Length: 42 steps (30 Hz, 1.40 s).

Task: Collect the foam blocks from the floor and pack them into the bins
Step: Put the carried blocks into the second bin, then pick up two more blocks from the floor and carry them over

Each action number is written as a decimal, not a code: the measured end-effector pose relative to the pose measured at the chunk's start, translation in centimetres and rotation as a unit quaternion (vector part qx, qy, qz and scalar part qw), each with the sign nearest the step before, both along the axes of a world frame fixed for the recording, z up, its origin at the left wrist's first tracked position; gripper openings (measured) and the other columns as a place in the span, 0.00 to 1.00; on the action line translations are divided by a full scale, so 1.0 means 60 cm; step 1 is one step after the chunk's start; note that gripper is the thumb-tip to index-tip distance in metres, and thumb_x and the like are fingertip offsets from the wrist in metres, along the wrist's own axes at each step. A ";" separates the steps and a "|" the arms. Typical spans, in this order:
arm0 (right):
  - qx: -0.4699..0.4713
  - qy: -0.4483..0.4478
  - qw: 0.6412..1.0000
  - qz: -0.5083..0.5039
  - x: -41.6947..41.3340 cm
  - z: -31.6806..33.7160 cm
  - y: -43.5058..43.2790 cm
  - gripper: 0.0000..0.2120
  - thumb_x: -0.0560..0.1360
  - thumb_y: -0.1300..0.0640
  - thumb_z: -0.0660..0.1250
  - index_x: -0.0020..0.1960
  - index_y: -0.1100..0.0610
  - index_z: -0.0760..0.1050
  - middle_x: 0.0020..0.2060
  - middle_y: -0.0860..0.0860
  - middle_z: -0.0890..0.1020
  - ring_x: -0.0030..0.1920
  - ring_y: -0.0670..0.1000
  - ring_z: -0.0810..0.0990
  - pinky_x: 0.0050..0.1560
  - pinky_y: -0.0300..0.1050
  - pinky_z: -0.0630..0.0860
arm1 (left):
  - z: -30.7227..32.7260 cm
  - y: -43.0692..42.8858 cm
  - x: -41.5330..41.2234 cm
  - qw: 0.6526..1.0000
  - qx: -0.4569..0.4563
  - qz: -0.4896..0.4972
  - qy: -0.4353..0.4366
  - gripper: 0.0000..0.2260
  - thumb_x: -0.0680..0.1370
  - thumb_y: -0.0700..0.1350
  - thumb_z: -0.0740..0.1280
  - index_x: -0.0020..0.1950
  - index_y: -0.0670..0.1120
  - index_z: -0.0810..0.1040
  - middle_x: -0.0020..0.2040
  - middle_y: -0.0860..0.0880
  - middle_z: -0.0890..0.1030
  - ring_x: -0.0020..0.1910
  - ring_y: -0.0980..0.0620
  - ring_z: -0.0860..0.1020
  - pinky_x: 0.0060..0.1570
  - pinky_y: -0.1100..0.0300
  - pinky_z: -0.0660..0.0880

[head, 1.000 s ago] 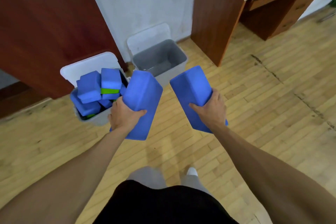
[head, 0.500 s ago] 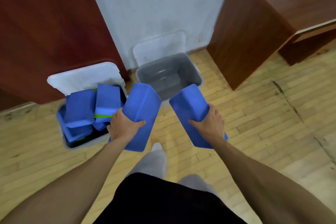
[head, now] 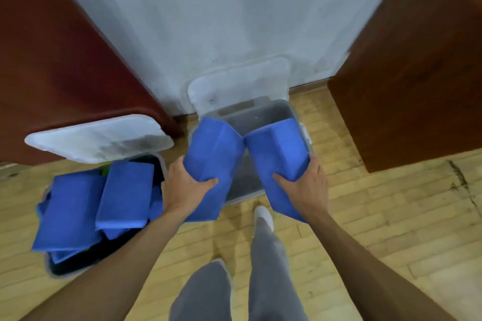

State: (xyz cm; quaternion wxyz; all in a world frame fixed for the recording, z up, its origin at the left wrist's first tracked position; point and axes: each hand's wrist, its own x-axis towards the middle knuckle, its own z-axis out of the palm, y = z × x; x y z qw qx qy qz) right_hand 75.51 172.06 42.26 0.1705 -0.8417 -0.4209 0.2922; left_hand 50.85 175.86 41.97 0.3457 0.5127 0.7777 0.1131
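Blue foam block (head: 214, 148) in the left hand (head: 182, 187), a second blue block (head: 276, 154) in the right hand (head: 307, 187), both tilted over the open grey bin (head: 260, 114) by the wall, far corners almost meeting. Each thumb lies across its block's top; the other fingers curl underneath, hidden. Just left, the other bin (head: 65, 272) is heaped with stacked blue blocks (head: 125, 190), its lid (head: 99, 138) propped open.

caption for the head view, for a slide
Left hand holds one blue block, right hand a second block, over the grey bin, beside a block-filled bin.
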 end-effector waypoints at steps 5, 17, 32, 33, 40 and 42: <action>-0.019 0.033 0.999 -0.022 0.036 -0.308 0.159 0.47 0.63 0.40 0.76 0.72 0.58 0.59 0.68 0.55 0.69 0.67 0.59 0.70 0.65 0.59 0.68 | -0.304 0.122 0.055 0.997 -0.012 0.076 -0.003 0.39 0.62 0.57 0.78 0.67 0.44 0.68 0.64 0.45 0.73 0.62 0.42 0.73 0.59 0.46 0.73; -0.142 0.137 0.979 0.049 -0.006 -0.637 0.232 0.29 0.75 0.56 0.69 0.72 0.59 0.63 0.68 0.57 0.69 0.65 0.57 0.71 0.62 0.45 0.67 | -0.625 0.166 0.095 0.986 -0.120 0.114 -0.027 0.34 0.72 0.50 0.73 0.73 0.43 0.62 0.69 0.42 0.67 0.65 0.40 0.71 0.63 0.45 0.69; -0.239 0.075 0.873 0.419 -0.094 0.067 0.136 0.12 0.76 0.60 0.61 0.53 0.64 0.78 0.49 0.60 0.82 0.49 0.57 0.80 0.50 0.49 0.74 | 0.120 -0.045 -0.026 0.973 -0.151 0.122 -0.125 0.09 0.79 0.47 0.63 0.58 0.50 0.78 0.54 0.49 0.80 0.50 0.50 0.78 0.46 0.58 0.74; -0.239 0.070 0.863 0.440 -0.111 0.109 0.122 0.11 0.77 0.58 0.61 0.54 0.62 0.79 0.51 0.58 0.82 0.52 0.57 0.80 0.50 0.46 0.72 | 0.163 -0.077 -0.040 0.972 -0.148 0.131 -0.126 0.10 0.79 0.48 0.64 0.58 0.49 0.78 0.54 0.49 0.80 0.51 0.49 0.78 0.49 0.56 0.76; -0.188 0.027 0.785 0.590 -0.251 0.261 -0.068 0.07 0.76 0.58 0.60 0.42 0.59 0.74 0.38 0.62 0.77 0.37 0.58 0.74 0.44 0.54 0.75 | 0.312 -0.396 -0.138 0.948 -0.064 0.282 -0.133 0.05 0.77 0.44 0.65 0.51 0.49 0.79 0.48 0.46 0.82 0.49 0.46 0.80 0.47 0.58 0.74; -0.182 0.030 0.760 0.623 -0.287 0.268 -0.147 0.06 0.76 0.55 0.62 0.45 0.54 0.76 0.39 0.52 0.79 0.39 0.51 0.77 0.41 0.48 0.75 | 0.322 -0.523 -0.156 0.925 -0.031 0.348 -0.150 0.05 0.77 0.43 0.65 0.52 0.46 0.79 0.48 0.44 0.82 0.45 0.47 0.80 0.42 0.61 0.72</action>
